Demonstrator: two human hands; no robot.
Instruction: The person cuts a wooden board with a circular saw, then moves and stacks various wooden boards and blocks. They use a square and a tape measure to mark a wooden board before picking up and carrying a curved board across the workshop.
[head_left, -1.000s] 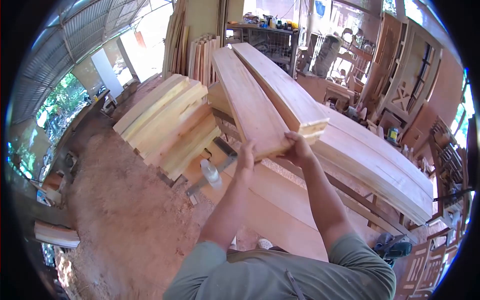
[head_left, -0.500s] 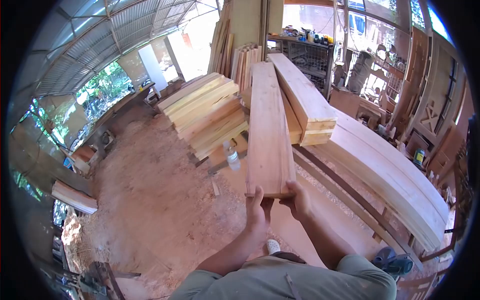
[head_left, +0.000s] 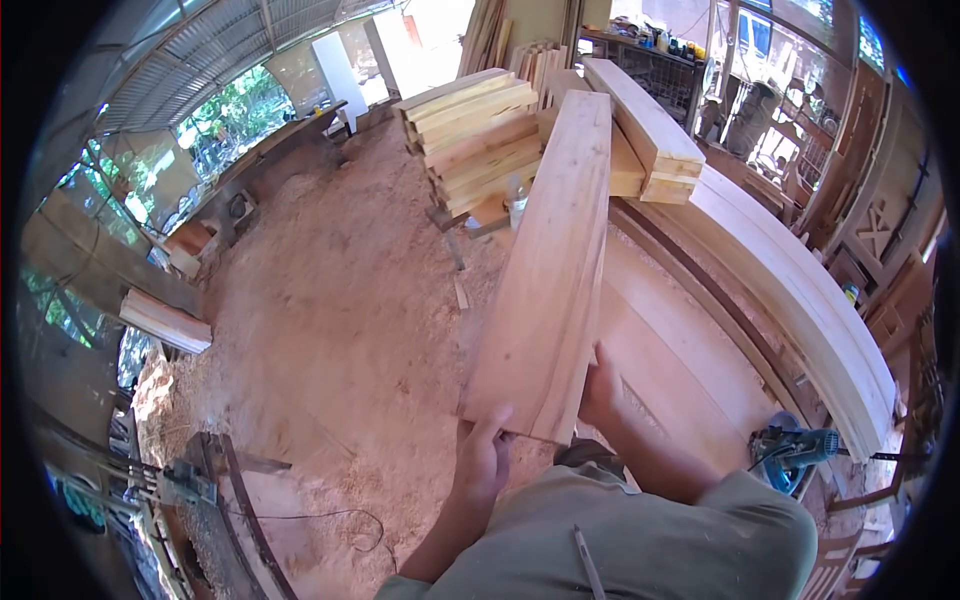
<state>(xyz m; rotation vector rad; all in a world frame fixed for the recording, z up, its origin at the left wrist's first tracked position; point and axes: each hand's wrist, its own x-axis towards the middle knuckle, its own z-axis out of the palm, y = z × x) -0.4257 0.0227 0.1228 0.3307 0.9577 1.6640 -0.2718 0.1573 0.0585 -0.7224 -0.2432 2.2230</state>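
Note:
A long wooden plank (head_left: 545, 290) stretches away from my body, its far end up by the stacked boards. My left hand (head_left: 482, 458) grips the near end at its left corner, thumb on the top face and fingers beneath. Along the right edge, close to the near end, my right hand (head_left: 602, 390) holds the plank from the side; its fingers are partly hidden under the wood. Whether the far end rests on anything cannot be made out.
Thick boards (head_left: 655, 140) lie stacked to the right of the plank, beside long pale boards (head_left: 790, 270). A pile of planks (head_left: 475, 135) and a plastic bottle (head_left: 517, 203) are on the left. A teal power tool (head_left: 795, 450) sits at right. Sawdust covers the floor (head_left: 320, 280).
The plank's near end has swung left and come closer to my body. My right hand has shifted from the end to the right edge; my left hand stays at the end.

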